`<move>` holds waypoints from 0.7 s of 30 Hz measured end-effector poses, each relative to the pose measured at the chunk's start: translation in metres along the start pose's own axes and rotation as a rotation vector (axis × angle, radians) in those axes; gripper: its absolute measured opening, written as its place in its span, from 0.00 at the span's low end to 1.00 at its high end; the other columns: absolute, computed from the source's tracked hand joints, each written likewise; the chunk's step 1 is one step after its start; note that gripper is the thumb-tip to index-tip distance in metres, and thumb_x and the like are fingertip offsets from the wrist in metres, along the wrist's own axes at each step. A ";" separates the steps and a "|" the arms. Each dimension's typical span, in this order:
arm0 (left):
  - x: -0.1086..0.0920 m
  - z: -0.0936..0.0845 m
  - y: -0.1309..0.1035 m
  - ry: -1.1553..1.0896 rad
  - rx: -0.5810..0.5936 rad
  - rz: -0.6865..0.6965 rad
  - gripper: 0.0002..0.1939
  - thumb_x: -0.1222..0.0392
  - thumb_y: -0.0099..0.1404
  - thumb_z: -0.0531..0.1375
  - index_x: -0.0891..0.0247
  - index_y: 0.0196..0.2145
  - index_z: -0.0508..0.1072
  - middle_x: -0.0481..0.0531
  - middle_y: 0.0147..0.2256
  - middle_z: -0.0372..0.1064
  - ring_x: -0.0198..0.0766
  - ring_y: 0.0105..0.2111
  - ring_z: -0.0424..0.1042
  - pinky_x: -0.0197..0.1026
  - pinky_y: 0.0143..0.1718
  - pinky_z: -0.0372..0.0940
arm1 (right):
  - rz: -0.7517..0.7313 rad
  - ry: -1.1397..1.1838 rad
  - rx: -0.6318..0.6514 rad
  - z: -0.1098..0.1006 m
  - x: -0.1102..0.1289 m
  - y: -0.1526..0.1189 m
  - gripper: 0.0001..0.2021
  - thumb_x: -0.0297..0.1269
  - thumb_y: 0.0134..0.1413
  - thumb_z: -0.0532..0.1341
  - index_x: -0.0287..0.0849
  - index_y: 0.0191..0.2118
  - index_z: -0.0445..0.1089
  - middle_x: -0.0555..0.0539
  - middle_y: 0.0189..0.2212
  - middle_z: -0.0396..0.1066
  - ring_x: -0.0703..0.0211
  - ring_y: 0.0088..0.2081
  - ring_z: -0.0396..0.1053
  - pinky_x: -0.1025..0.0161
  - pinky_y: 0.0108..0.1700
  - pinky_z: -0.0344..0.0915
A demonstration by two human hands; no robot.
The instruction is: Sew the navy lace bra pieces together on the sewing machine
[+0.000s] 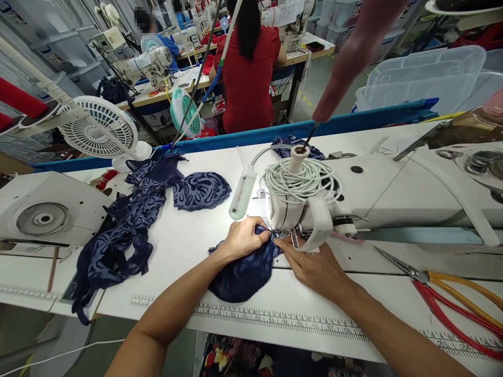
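A navy bra cup [245,272] lies on the white table with its upper edge at the needle area of a sewing machine [291,209]. My left hand [247,236] is closed on that upper edge, thumb pressed on the fabric left of the needle. On the other side, my right hand [310,262] reaches beneath the machine's head, its fingertips on the fabric's right edge; part of these fingers is hidden by the white guard [320,222]. Another patterned navy cup [202,191] lies farther back. A string of joined navy lace pieces [129,225] spreads out at the left.
Orange and red-handled scissors [422,280] lie at the right, blades toward the machine. A small lamp [243,193] hangs above my left hand. A white fan [100,128] and a second machine [51,209] stand left. A person in red [249,73] sits beyond the table.
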State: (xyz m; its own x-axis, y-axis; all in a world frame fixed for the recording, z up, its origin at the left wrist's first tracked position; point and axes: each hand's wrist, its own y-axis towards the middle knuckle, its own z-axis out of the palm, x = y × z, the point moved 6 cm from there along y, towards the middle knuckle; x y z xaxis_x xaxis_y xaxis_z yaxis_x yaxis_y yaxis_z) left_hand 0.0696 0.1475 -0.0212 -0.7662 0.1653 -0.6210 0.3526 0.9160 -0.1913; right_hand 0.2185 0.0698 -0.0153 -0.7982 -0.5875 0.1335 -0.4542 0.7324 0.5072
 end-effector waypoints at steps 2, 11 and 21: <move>0.001 0.000 0.000 -0.001 -0.002 -0.010 0.09 0.56 0.59 0.60 0.62 0.34 0.78 0.46 0.29 0.73 0.38 0.31 0.69 0.35 0.31 0.57 | -0.052 -0.032 0.031 0.001 0.002 -0.001 0.18 0.24 0.56 0.55 0.45 0.48 0.74 0.45 0.36 0.76 0.54 0.38 0.70 0.57 0.39 0.61; 0.004 -0.001 0.006 0.006 -0.021 -0.040 0.10 0.59 0.57 0.60 0.64 0.35 0.77 0.50 0.32 0.75 0.40 0.33 0.71 0.35 0.31 0.57 | -0.090 -0.083 0.010 -0.005 0.007 0.004 0.16 0.22 0.57 0.54 0.44 0.45 0.75 0.45 0.37 0.76 0.54 0.39 0.71 0.54 0.41 0.63; 0.003 -0.002 0.007 0.008 -0.016 -0.037 0.11 0.56 0.59 0.60 0.64 0.35 0.78 0.49 0.32 0.76 0.39 0.32 0.71 0.36 0.31 0.57 | 0.101 0.082 -0.340 -0.020 -0.022 0.001 0.10 0.22 0.53 0.57 0.44 0.25 0.66 0.53 0.16 0.60 0.60 0.23 0.60 0.60 0.30 0.57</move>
State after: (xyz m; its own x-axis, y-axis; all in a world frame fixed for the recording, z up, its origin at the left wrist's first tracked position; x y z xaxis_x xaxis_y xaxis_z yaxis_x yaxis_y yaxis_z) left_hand 0.0687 0.1549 -0.0223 -0.7832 0.1338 -0.6072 0.3148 0.9275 -0.2017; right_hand 0.2435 0.0766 -0.0008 -0.7918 -0.5537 0.2579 -0.2065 0.6401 0.7400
